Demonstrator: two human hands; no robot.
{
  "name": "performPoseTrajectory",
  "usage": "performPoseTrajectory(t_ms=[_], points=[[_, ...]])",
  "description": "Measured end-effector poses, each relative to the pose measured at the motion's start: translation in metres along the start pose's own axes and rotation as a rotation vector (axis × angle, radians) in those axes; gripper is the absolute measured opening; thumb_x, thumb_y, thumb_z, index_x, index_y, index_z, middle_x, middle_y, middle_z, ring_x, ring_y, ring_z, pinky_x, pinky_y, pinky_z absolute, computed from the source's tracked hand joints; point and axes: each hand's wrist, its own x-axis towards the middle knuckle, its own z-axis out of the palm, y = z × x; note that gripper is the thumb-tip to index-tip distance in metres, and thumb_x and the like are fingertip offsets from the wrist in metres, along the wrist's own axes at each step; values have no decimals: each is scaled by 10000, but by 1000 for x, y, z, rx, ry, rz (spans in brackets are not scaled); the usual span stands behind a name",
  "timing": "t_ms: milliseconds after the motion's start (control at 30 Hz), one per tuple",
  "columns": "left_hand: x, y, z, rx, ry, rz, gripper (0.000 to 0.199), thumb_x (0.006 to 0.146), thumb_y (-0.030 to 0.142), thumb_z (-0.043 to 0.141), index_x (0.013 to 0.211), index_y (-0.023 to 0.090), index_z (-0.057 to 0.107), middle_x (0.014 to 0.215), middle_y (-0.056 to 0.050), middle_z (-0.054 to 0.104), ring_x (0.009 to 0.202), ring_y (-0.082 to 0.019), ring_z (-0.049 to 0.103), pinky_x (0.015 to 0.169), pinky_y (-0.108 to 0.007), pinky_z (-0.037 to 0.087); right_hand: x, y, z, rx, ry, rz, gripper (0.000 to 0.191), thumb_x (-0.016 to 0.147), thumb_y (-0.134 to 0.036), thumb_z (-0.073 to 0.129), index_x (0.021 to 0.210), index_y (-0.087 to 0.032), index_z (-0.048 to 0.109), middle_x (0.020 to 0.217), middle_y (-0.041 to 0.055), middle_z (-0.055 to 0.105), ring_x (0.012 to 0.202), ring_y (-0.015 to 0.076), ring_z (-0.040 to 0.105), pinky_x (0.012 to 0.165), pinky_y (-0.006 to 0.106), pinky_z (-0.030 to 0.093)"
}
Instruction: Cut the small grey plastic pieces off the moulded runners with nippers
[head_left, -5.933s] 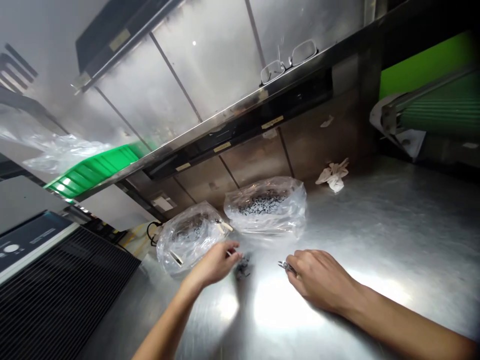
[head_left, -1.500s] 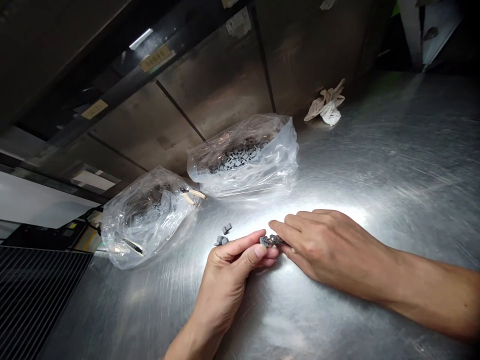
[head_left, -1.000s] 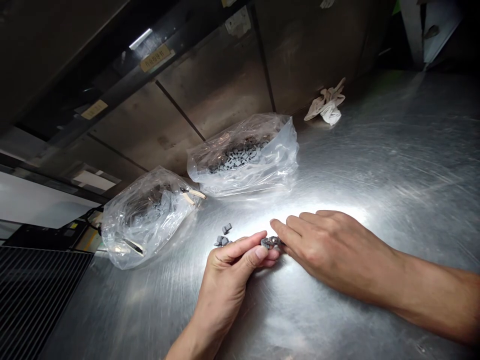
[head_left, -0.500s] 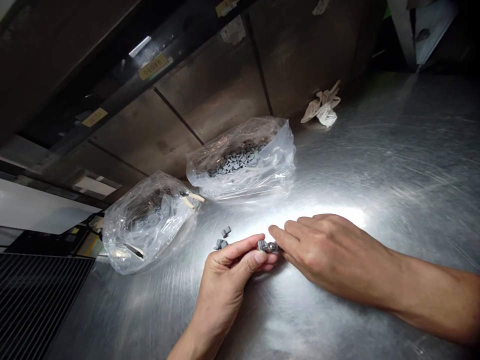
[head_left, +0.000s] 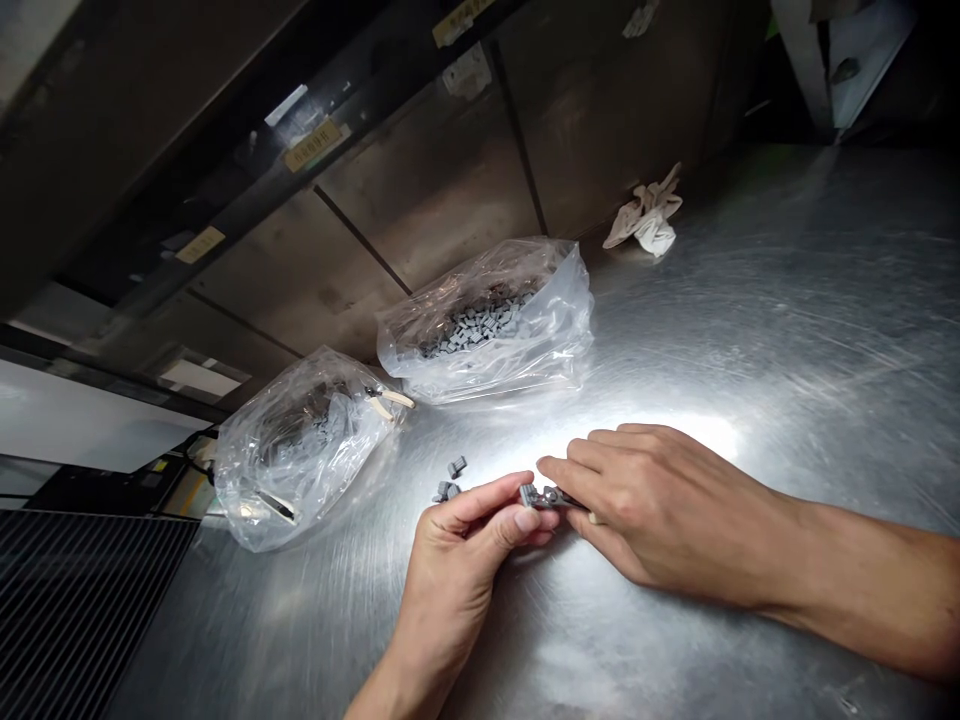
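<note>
Metal tabletop (head_left: 765,370) beneath, left hand's (head_left: 466,548) piece (head_left: 529,495) now meets right hand's (head_left: 649,505) pliers (head_left: 553,496).

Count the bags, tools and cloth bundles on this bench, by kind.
Bags: 2 (left bag, right bag)
Tools: 3 (held tool in the right hand, pliers and black-tipped tool on the left bag)
Cloth bundle: 1
Total: 6
</note>
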Motion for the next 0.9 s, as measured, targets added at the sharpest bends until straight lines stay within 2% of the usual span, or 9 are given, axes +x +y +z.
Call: performPoseTrajectory(t_ms=[433,900], points=[[1,-2,-1,67,33,27,321,707,249,852,1016,197,786,804,-78,788,758,-177,748,807,-265,584,0,1,-2,-21,-16,-26,51,883,-177,574,859,-202,612,743,11,633,622,185,526,583,334,225],[1,-1,0,126,56,57,319,683,285,867,981,195,797,780,-71,783,742,-186,740,798,-285,587,0,1,-3,-77,-39,-45,112,856,-87,567,822,-190,596,695,3,643,547,160,515,543,319,174]])
